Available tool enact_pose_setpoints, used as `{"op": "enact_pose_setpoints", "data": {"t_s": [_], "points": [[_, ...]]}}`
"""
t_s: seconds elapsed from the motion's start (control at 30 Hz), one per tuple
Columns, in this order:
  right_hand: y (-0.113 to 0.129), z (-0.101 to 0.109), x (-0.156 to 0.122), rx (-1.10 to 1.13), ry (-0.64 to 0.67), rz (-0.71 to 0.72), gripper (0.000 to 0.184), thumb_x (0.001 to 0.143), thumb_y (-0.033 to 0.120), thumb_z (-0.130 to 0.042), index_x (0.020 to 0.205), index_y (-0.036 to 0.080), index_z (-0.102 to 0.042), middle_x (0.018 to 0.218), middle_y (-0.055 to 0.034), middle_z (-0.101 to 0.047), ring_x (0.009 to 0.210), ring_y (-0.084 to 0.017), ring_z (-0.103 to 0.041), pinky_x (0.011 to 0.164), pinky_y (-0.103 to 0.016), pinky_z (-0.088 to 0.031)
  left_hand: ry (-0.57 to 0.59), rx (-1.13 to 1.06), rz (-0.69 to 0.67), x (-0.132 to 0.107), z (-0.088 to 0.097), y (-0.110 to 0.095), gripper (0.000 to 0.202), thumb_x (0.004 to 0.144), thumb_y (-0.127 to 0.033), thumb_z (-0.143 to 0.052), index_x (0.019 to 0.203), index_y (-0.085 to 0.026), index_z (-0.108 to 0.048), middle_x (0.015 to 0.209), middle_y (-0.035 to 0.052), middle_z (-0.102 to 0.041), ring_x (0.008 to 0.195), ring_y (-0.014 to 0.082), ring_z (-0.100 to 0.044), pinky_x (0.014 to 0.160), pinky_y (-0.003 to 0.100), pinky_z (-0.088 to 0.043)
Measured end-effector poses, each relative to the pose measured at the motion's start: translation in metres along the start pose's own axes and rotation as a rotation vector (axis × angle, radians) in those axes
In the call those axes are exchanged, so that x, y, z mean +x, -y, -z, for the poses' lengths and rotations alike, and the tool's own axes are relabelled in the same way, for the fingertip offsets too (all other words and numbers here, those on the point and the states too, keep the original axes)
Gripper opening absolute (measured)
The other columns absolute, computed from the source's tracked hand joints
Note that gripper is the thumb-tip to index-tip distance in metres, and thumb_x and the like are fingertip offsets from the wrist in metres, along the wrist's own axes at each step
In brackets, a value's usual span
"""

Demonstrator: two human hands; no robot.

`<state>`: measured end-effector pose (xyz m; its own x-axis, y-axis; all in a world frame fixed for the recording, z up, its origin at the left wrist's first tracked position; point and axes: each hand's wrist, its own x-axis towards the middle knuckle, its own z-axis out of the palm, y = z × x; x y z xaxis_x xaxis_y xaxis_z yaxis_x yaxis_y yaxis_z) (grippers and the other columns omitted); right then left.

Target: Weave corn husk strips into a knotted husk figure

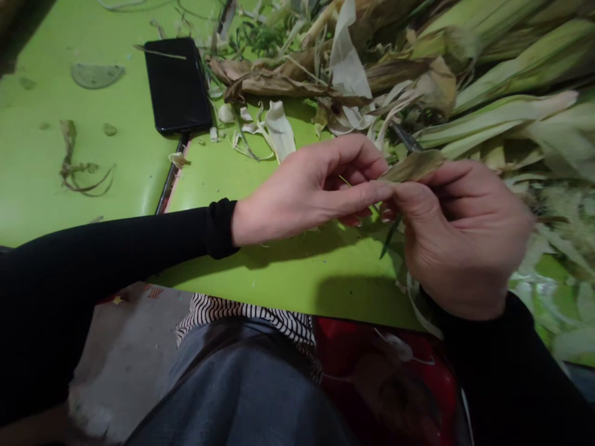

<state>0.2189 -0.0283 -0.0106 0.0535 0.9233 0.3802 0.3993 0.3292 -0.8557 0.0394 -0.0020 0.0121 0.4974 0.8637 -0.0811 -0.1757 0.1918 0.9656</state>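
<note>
My left hand point(311, 189) reaches in from the left, its thumb and fingers closed in a pinch. My right hand point(469, 232) meets it thumb to thumb, also pinching. Between them is a piece of corn husk point(413, 166), brownish green, which both hands grip. A narrow green strip point(390, 237) hangs below the fingers. The lower edge of what they hold is hidden behind the thumbs.
Unpeeled corn ears point(525, 65) and dry husks point(279, 83) pile up at the back right. A black phone point(176, 87) lies on the green table point(125, 155) at the left. Husk scraps point(558, 291) cover the right side. A red bag-like thing point(385, 371) sits below the table edge.
</note>
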Motion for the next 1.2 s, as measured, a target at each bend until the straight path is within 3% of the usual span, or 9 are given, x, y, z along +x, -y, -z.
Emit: {"op": "enact_pose_setpoints", "data": {"t_s": [0.2, 0.43, 0.57, 0.67, 0.77, 0.87, 0.9, 1.0, 1.2], "points": [[-0.002, 0.000, 0.000, 0.180, 0.052, -0.118, 0.012, 0.083, 0.036, -0.076, 0.083, 0.026, -0.070, 0.066, 0.0049, -0.064, 0.058, -0.011, -0.058, 0.053, -0.026, -0.047, -0.043, 0.047, -0.054, 0.000, 0.000, 0.003, 0.022, 0.076, -0.016, -0.079, 0.085, -0.017, -0.058, 0.084, -0.0032, -0.064, 0.080, 0.0096, -0.069, 0.064, 0.014, -0.053], [-0.004, -0.002, 0.000, 0.235, 0.083, -0.139, 0.017, 0.081, 0.041, -0.077, 0.082, 0.027, -0.069, 0.066, 0.0063, -0.065, 0.058, -0.011, -0.060, 0.054, -0.027, -0.047, -0.010, -0.039, 0.047, -0.002, 0.000, 0.000, 0.011, 0.087, -0.020, -0.069, 0.084, -0.018, -0.059, 0.075, -0.0070, -0.066, 0.076, 0.0069, -0.070, 0.063, 0.012, -0.053], [0.000, -0.001, 0.002, 0.036, 0.117, -0.054, 0.012, 0.087, 0.039, -0.070, 0.082, 0.028, -0.068, 0.068, 0.0064, -0.065, 0.059, -0.011, -0.059, 0.055, -0.026, -0.047, 0.019, -0.173, 0.159, 0.003, 0.004, 0.003, 0.013, 0.089, -0.017, -0.067, 0.080, -0.017, -0.058, 0.072, -0.0044, -0.066, 0.073, 0.0068, -0.070, 0.062, 0.013, -0.055], [0.000, 0.020, 0.013, -0.178, 0.143, -0.044, 0.025, 0.096, 0.046, -0.055, 0.089, 0.026, -0.069, 0.078, 0.0007, -0.068, 0.067, -0.014, -0.061, 0.064, -0.031, -0.049, 0.003, -0.236, 0.224, 0.008, 0.010, 0.004, 0.015, 0.091, -0.009, -0.063, 0.078, -0.013, -0.057, 0.073, -0.0006, -0.068, 0.071, 0.0067, -0.070, 0.064, 0.014, -0.057], [-0.009, 0.058, 0.026, -0.826, 0.108, 0.084, 0.022, 0.091, 0.042, -0.057, 0.091, 0.023, -0.067, 0.085, -0.0080, -0.069, 0.071, -0.022, -0.061, 0.065, -0.037, -0.045, -0.016, -0.235, 0.216, 0.012, 0.014, 0.001, 0.016, 0.091, -0.007, -0.061, 0.077, -0.012, -0.057, 0.073, 0.0008, -0.069, 0.067, 0.0051, -0.069, 0.066, 0.013, -0.056], [-0.022, 0.091, 0.036, -1.219, 0.380, -0.026, 0.020, 0.080, 0.042, -0.061, 0.082, 0.022, -0.060, 0.074, -0.0119, -0.067, 0.064, -0.028, -0.059, 0.055, -0.039, -0.042, -0.019, -0.243, 0.196, 0.013, 0.017, -0.004, 0.015, 0.091, -0.007, -0.061, 0.078, -0.012, -0.057, 0.071, 0.0011, -0.070, 0.065, 0.0048, -0.068, 0.065, 0.014, -0.055], [-0.025, 0.097, 0.039, -1.242, 0.478, -0.080, 0.022, 0.080, 0.042, -0.058, 0.087, 0.021, -0.060, 0.078, -0.0140, -0.069, 0.068, -0.029, -0.061, 0.056, -0.039, -0.043, -0.020, -0.244, 0.188, 0.013, 0.017, -0.005, 0.014, 0.091, -0.007, -0.061, 0.078, -0.011, -0.056, 0.070, 0.0010, -0.070, 0.064, 0.0047, -0.068, 0.064, 0.014, -0.055], [-0.028, 0.102, 0.044, -1.264, 0.524, -0.222, 0.039, 0.075, 0.041, -0.051, 0.103, 0.015, -0.059, 0.090, -0.0189, -0.070, 0.077, -0.033, -0.065, 0.062, -0.041, -0.048, -0.011, -0.233, 0.163, 0.013, 0.018, -0.006, 0.012, 0.090, -0.005, -0.062, 0.081, -0.010, -0.057, 0.070, 0.0001, -0.069, 0.063, 0.0044, -0.067, 0.062, 0.014, -0.054], [-0.022, 0.110, 0.038, -1.162, 0.422, -0.253, 0.053, 0.065, 0.049, -0.051, 0.107, 0.018, -0.061, 0.100, -0.0175, -0.073, 0.083, -0.034, -0.069, 0.070, -0.044, -0.053, -0.008, -0.246, 0.124, 0.014, 0.019, -0.006, 0.009, 0.090, -0.004, -0.061, 0.088, -0.011, -0.056, 0.073, -0.0008, -0.068, 0.067, 0.0061, -0.068, 0.060, 0.015, -0.053]]}}
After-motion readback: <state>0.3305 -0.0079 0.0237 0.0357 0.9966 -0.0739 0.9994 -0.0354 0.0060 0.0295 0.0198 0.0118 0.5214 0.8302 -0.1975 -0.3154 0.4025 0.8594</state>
